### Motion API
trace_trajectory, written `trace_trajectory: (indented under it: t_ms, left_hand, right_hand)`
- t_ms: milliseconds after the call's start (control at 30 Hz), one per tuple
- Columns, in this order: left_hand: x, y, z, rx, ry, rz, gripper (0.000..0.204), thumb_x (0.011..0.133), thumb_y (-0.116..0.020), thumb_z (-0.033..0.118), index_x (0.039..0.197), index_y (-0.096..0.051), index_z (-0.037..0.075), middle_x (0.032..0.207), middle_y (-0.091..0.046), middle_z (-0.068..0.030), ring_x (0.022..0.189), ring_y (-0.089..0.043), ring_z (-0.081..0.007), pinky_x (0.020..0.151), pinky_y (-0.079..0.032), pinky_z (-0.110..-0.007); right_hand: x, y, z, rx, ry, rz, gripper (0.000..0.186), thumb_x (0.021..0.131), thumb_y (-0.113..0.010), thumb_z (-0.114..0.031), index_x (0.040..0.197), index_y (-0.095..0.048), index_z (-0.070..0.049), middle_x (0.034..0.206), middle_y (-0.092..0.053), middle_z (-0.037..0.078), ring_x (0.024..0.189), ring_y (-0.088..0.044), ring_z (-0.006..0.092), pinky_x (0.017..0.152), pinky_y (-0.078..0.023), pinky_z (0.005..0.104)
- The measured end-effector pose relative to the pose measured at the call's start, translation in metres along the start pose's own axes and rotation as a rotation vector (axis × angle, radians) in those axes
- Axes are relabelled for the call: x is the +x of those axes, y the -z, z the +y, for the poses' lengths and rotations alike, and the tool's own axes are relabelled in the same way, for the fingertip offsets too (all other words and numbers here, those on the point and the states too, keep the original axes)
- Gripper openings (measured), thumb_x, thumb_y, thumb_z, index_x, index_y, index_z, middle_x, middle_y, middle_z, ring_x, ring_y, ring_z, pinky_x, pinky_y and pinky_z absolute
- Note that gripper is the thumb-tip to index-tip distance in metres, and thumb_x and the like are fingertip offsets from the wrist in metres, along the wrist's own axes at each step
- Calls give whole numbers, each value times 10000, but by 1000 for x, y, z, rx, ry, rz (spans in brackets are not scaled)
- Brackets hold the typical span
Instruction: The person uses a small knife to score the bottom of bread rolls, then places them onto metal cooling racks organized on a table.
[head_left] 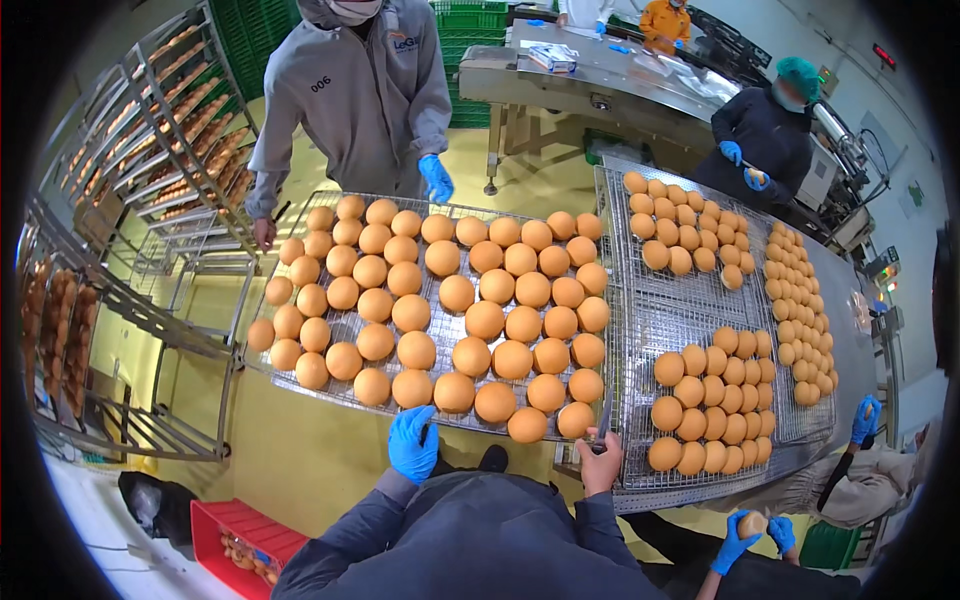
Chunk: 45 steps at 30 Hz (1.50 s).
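A wire rack point(465, 423) of round golden-brown baked buns point(455, 392) lies before me, spanning most of the centre. My left hand point(413, 447), in a blue glove, is closed at the rack's near edge, gripping the rim. My right hand point(598, 462), bare, is closed round a dark-handled tool point(603, 430), apparently a knife, by the rack's near right corner. Further racks of buns point(730, 400) sit on the steel table point(600, 497) to the right, in a near group, a far group and a long right-hand group.
A co-worker in grey point(355, 120) faces me across the rack. Others include a person in dark clothing point(760, 140) and gloved workers at lower right point(737, 540). Rack trolleys point(150, 310) line the left. A red crate point(240, 530) is at lower left, a conveyor table point(530, 70) behind.
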<state>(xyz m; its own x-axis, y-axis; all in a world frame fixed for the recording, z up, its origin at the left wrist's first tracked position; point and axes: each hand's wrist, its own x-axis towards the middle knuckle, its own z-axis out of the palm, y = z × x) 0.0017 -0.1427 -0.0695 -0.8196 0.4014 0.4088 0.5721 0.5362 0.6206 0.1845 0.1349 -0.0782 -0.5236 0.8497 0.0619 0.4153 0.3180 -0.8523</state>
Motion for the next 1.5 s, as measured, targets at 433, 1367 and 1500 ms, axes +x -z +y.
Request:
trace_trajectory:
  t_ms: [433,1367,1500]
  left_hand:
    - [48,-91,70,29,-588,-599,676,834,-634,403,1403,-418,109,1356,-423,-197,1208,-463,-379,1059,-313,-520]
    - [86,-80,64,-334,-459,-397,666,779,-761,333,1333,-488,84,1252,-532,-172,1131,-539,-354,950,-441,-438]
    - [57,-14,62,-486,-89,-587,633,788,-755,308,1317,-498,74,1244,-542,-177,1167,-539,-336,992,-439,-422]
  right_hand:
    - [8,-23,16,-76,168,109,268,633,-781,-38,829,-600,-39,755,-526,35,666,-509,156,634,-422,316]
    - [-29,-77,-15,213,-156,-31,140,722,-753,-58,823,-659,-34,715,-659,68,652,-613,148,631,-482,310]
    - [-22,-85,-29,318,-209,-155,192,747,-741,-12,922,-663,-4,804,-685,47,718,-619,85,672,-491,261]
